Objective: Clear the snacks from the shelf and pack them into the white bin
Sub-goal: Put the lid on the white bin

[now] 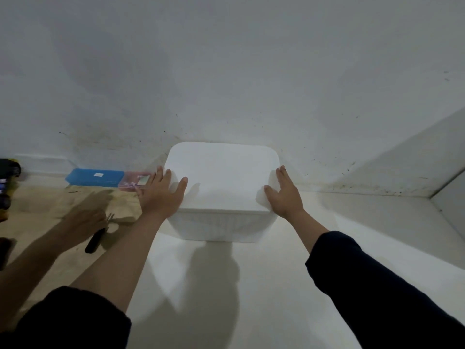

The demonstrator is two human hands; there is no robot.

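against the wall, the lidded white bin (222, 187) sits on the bench (226, 285); left hand (161, 192) and right hand (284, 195) press flat, fingers straight, gripping nothing. uneven pressure may skew the lid.

Right of the white bin (221, 187) my counter (352, 222) runs open; left, a blue case (94, 177), pink case (134, 182) and black-handled tool (97, 239) crowd it.

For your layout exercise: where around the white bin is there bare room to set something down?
Bare surface lies right of the white bin toward the corner, and in front between the forearms. Left is crowded: blue case, pink case, black tool.
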